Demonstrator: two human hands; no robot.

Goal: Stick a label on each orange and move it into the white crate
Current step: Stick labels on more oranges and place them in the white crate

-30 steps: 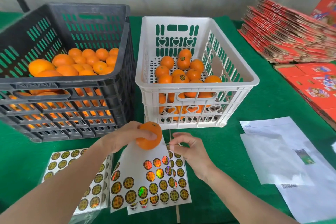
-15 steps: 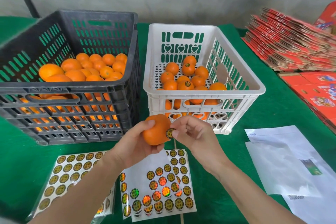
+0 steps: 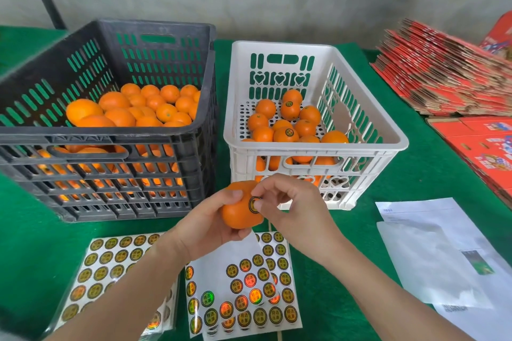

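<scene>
Orange (image 3: 238, 216) in left hand (image 3: 205, 227); right hand (image 3: 293, 210) pinches round label (image 3: 252, 203), writing unreadable.

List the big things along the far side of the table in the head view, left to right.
black crate → white crate → stack of flattened red cartons

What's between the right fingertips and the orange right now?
A round gold-and-black label, held by the right hand against the orange that the left hand grips. The head view shows it.
</scene>
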